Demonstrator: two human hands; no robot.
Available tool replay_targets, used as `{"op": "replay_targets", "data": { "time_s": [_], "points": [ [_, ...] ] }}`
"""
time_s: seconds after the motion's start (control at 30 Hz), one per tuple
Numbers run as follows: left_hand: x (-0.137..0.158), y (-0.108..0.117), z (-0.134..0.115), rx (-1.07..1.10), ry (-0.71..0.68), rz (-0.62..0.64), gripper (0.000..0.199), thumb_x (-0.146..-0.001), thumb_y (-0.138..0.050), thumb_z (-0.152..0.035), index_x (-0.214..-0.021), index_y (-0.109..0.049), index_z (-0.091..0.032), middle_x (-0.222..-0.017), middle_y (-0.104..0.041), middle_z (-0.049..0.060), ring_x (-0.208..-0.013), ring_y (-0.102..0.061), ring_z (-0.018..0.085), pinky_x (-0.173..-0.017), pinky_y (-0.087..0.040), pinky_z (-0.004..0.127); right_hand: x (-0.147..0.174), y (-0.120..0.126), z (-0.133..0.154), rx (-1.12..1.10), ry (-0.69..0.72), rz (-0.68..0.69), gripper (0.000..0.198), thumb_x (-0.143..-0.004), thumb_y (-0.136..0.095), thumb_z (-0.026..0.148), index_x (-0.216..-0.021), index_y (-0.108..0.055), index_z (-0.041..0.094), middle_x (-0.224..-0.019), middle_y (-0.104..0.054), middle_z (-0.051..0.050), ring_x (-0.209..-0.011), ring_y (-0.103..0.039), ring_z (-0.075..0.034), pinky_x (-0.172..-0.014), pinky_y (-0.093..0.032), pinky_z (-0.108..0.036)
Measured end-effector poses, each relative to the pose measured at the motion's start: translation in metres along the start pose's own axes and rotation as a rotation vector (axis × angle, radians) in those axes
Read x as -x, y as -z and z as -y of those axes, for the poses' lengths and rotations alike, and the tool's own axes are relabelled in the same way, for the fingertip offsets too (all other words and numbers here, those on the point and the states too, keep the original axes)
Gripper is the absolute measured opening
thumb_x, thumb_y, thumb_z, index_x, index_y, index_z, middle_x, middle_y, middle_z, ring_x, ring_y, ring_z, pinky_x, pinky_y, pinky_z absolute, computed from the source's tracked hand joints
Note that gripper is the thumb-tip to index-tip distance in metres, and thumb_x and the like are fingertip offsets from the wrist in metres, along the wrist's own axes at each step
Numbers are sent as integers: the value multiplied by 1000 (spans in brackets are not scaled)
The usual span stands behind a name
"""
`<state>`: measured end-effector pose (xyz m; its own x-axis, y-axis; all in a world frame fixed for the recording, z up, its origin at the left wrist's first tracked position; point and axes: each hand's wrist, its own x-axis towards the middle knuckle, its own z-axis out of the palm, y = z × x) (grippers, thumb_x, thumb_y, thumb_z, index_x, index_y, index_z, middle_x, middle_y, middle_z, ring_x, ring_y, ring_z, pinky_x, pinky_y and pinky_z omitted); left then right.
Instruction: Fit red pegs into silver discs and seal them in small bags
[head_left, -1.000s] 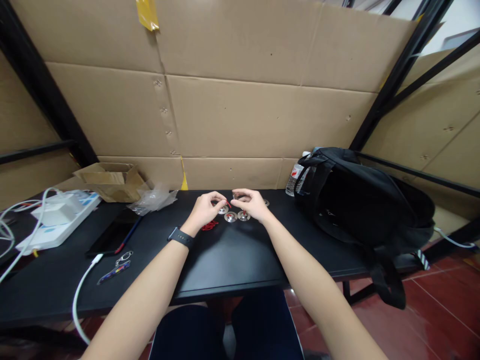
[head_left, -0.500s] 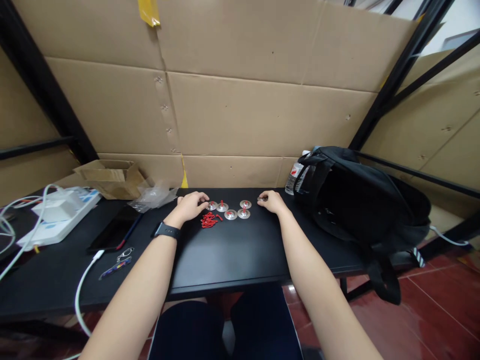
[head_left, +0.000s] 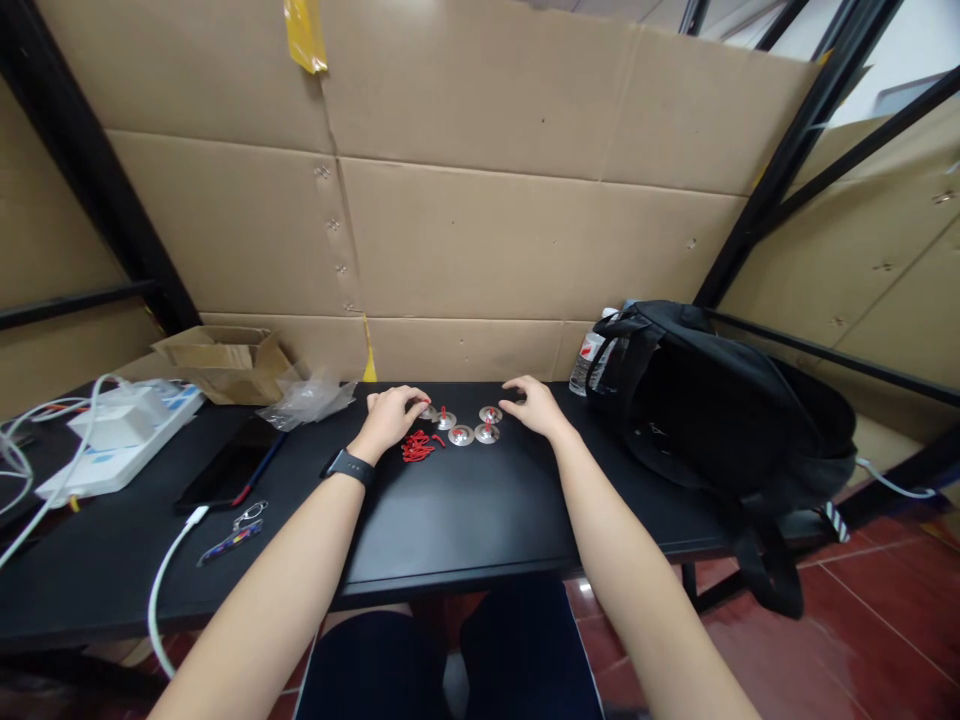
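Our metal discs [head_left: 461, 436] lie at twelve o'clock, with red cords [head_left: 416, 447] heaped at their eight. Our left hand [head_left: 391, 415] meets the leftmost disc, whether gripping we cannot tell; our right hand [head_left: 536, 408] is parted, seemingly unladen. The discs look light, stiff, slick: we should pinch the softer red loops [head_left: 444, 412].

Black backpack [head_left: 742, 410], water bottle [head_left: 587, 365], open cardboard box [head_left: 232, 365], white power strip [head_left: 120, 450]

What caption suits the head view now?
Left hand at the leftmost metal disc, right hand open beside another; red cords piled on a black table.
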<state>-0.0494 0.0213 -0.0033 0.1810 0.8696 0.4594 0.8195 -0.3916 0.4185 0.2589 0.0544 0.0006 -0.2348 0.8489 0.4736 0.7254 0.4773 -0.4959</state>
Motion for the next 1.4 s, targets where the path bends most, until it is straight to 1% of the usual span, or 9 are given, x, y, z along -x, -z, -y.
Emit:
{"op": "replay_targets", "data": {
  "time_s": [0.13, 0.2, 0.33, 0.53, 0.77, 0.9, 1.03, 1.2, 1.4],
  "points": [
    [3, 6, -30, 77, -143, -16, 21, -95, -55, -37, -97, -75, -30, -105, -75, 2, -103, -63, 23, -92, -37, 36, 9, -18, 48, -284, 199, 128, 45, -72, -82, 39, -112, -70, 23, -104, -73, -5, -93, -68, -20, -80, -52, -31],
    [5, 5, -44, 84, -202, -6, 21, -95, -56, -39, -95, -76, -30, -104, -74, 3, -103, -62, 23, -94, -36, 37, 14, -25, 65, -328, 234, 174, 39, -70, -82, 39, -103, -69, 23, -96, -74, -3, -88, -68, -19, -79, -51, -30],
    [7, 3, -56, 139, -238, -23, 20, -95, -57, -39, -96, -75, -28, -103, -74, 3, -104, -62, 23, -95, -38, 38, 15, -28, 69, -429, 153, 147, 33, -68, -83, 39, -87, -63, 21, -88, -72, -1, -76, -65, -16, -74, -51, -29],
    [8, -2, -55, 437, -137, -98, 20, -87, -62, -36, -101, -66, -22, -102, -73, 5, -97, -68, 21, -92, -50, 34, 11, -25, 62, -843, 33, 83, 49, -67, -84, 40, -105, -59, 22, -108, -70, -6, -88, -67, -16, -85, -54, -32],
    [7, -15, -55, 602, -38, -149, 13, -79, -65, -32, -82, -64, -19, -85, -73, 4, -83, -70, 20, -81, -54, 31, 14, -32, 74, -956, -23, 188, 58, -63, -88, 34, -113, -60, 23, -109, -70, -6, -89, -68, -16, -91, -54, -34],
    [6, -1, -46, 390, -44, -181, 13, -77, -63, -27, -86, -70, -21, -83, -75, 1, -81, -70, 19, -82, -52, 30, 5, -15, 54, -814, 4, 31, 53, -68, -83, 38, -113, -61, 21, -108, -69, -6, -88, -66, -16, -88, -53, -34],
    [5, 21, -24, 107, -72, 58, 17, -73, -63, -26, -84, -76, -26, -77, -76, -2, -77, -71, 19, -78, -49, 30, -1, 12, 5, -320, -76, -175, 43, -69, -81, 38, -105, -67, 21, -102, -69, -5, -89, -63, -19, -87, -51, -35],
    [4, 25, 3, 29, -23, 282, 14, -74, -66, -34, -81, -77, -29, -78, -76, -3, -77, -70, 19, -73, -48, 28, 3, 16, -43, 48, -200, -30, 33, -68, -82, 31, -98, -73, 21, -97, -70, -4, -88, -63, -18, -81, -48, -30],
    [4, -7, -3, -54, -83, 226, 30, -89, -57, -48, -107, -74, -32, -119, -73, 1, -113, -64, 26, -93, -45, 37, 4, 5, -48, 112, -270, 137, 30, -72, -80, 28, -101, -73, 24, -102, -71, -3, -93, -66, -19, -83, -48, -28]
  ]
}}
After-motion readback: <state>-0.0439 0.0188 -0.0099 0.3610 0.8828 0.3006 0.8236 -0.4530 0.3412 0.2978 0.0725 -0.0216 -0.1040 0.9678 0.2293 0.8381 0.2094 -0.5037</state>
